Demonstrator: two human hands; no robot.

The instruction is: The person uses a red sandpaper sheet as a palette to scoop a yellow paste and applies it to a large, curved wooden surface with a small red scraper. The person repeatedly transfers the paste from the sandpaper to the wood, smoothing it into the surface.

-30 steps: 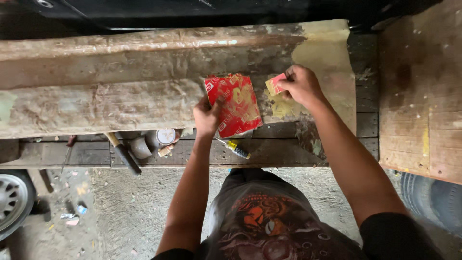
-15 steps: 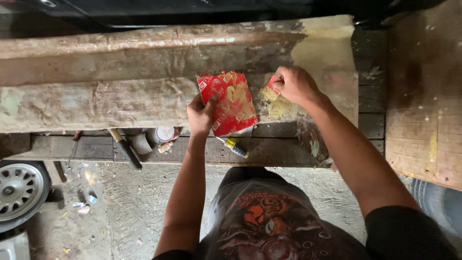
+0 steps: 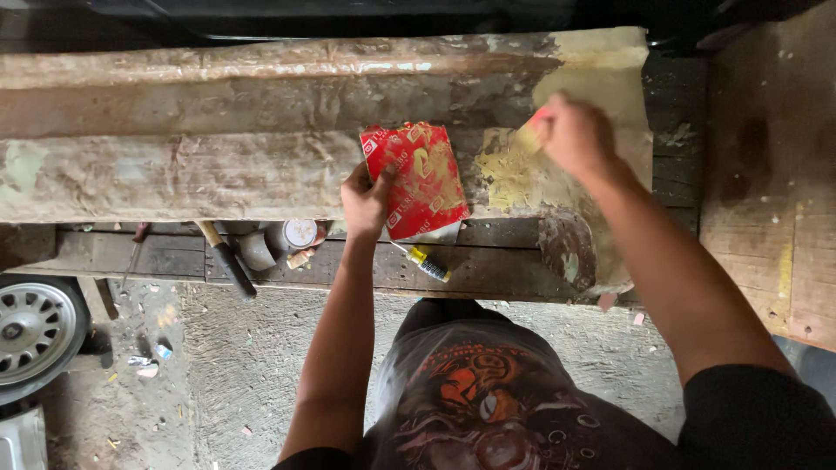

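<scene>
My left hand (image 3: 364,202) grips the lower left edge of a red printed card (image 3: 415,177), which lies flat on a long, worn, brownish panel (image 3: 218,148). My right hand (image 3: 573,135) is closed on a small pink spreader (image 3: 537,121), pressed against the panel's right part. A patch of yellowish filler paste (image 3: 514,178) is smeared there, just below and left of that hand. The spreader is mostly hidden by my fingers.
The panel rests on a dark wooden bench (image 3: 488,261). Below the panel lie a hammer (image 3: 225,258), a small can (image 3: 300,233) and a yellow-tipped tool (image 3: 427,264). A wheel (image 3: 35,335) lies on the gritty floor at left. A wooden board (image 3: 771,174) stands at right.
My right hand has moved up and to the right across the filler patch with the spreader. The left hand keeps the red card in place.
</scene>
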